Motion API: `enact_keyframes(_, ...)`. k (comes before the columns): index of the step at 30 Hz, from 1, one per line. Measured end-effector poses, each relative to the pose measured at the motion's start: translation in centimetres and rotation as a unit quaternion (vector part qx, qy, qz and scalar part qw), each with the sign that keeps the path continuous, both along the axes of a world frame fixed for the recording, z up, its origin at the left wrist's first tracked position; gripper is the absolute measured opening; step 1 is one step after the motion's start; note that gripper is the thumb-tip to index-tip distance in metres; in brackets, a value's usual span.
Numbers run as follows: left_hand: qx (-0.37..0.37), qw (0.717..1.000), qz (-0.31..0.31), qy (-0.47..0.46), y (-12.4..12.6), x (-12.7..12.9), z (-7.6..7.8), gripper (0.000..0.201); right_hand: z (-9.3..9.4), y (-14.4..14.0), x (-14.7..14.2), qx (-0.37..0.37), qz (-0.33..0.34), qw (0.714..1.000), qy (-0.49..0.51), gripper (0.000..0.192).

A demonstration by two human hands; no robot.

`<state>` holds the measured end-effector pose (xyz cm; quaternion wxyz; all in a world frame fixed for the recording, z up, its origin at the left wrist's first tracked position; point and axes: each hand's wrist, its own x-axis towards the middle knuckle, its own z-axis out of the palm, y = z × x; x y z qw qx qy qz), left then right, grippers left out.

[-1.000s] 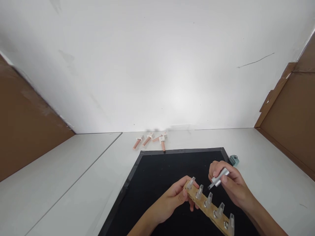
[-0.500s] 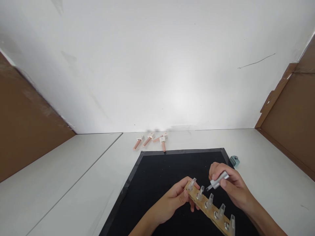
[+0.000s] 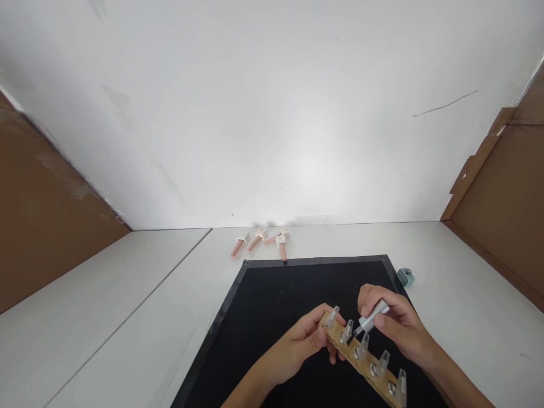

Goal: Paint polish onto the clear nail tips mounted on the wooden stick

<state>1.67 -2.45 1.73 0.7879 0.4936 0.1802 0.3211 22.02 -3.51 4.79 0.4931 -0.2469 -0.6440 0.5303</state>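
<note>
My left hand (image 3: 304, 340) grips the upper end of a wooden strip (image 3: 355, 358), thumb on the near side and fingers beneath. Several clear false nail tips (image 3: 364, 347) stand along the strip on round silver mounts. In my right hand (image 3: 399, 323), thumb and fingers pinch the silver cap of a nail polish brush (image 3: 374, 316). Its dark bristles reach down to the second nail tip (image 3: 347, 330) from the upper end; whether they touch it I cannot tell. A teal open nail polish bottle (image 3: 406, 277) stands beyond my right hand, at the mat's right edge.
A black mat (image 3: 272, 317) lies under my hands on the white table (image 3: 140, 328). Several pink-handled pieces with white block ends (image 3: 255, 243) lie behind the mat. Brown cardboard panels (image 3: 46, 209) stand at left and right, and a white wall (image 3: 272, 113) rises behind.
My right hand has moved slightly left and down, bringing the brush from beside the second nail tip to its lower part. My left hand and the strip stay nearly still.
</note>
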Motion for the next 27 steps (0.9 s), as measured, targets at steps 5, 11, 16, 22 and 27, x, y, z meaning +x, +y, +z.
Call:
enact_keyframes(5, 0.003, 1.000, -0.004, 0.001, -0.04, -0.08, 0.09, 0.041, -0.03, 0.24, 0.16, -0.011, -0.057, 0.998, -0.002, 0.018)
enact_keyframes(11, 0.003, 1.000, -0.006, -0.004, -0.05, -0.05, 0.26, 0.042, -0.19, 0.12, 0.01, -0.027, -0.027, 0.999, 0.039, 0.020)
enact_keyframes(16, 0.002, 1.000, -0.008, -0.007, -0.05, 0.00, 0.22, 0.041, -0.09, 0.00, -0.22, -0.014, 0.009, 1.000, 0.019, 0.019)
enact_keyframes(22, 0.007, 1.000, -0.014, -0.003, -0.07, -0.09, 0.21, 0.039, -0.04, 0.17, 0.13, -0.020, -0.055, 0.998, 0.015, 0.019)
enact_keyframes(27, 0.007, 1.000, -0.014, 0.001, -0.07, -0.07, 0.24, 0.040, -0.15, 0.05, 0.10, -0.023, -0.023, 0.999, 0.034, 0.020)
